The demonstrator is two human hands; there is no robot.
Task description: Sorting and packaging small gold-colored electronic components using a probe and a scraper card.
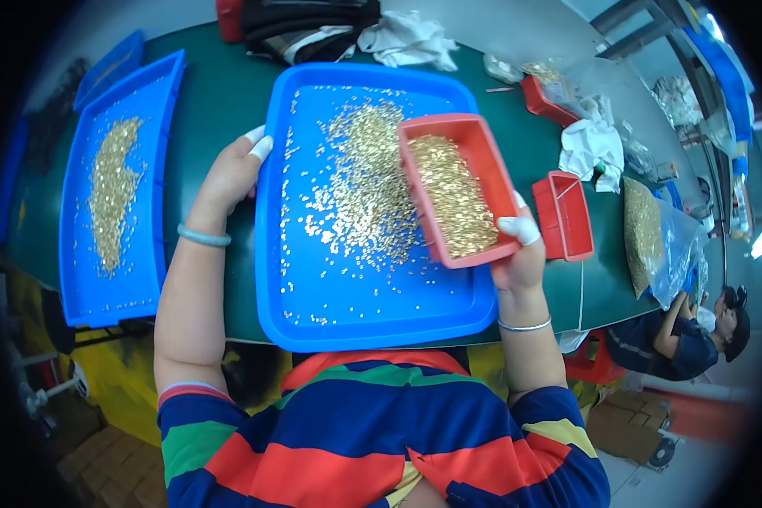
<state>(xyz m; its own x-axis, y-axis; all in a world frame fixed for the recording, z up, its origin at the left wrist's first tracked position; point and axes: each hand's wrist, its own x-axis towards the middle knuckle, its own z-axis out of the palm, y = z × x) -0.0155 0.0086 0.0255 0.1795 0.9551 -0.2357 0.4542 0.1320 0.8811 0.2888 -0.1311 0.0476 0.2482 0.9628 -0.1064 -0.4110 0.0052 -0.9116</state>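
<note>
In front of me a wide blue tray (339, 296) lies on the green table, with many small gold-coloured pieces (368, 173) heaped and scattered over it. My left hand (237, 168), with white covers on some fingertips, grips the tray's left rim. A red rectangular bin (501, 178) is in my right hand (519, 254), held over the tray's right side and tilted. Gold pieces (453, 199) fill much of this bin. White-tipped fingers of the right hand close on its near right corner; the fingers underneath are hidden.
A second blue tray (76, 296) with gold pieces stands at left. To the right are an empty red bin (571, 222), a white cloth (591, 148) and a clear bag of gold pieces (643, 237). Dark folded cloth (305, 25) lies at the back. Another person (677, 339) is at far right.
</note>
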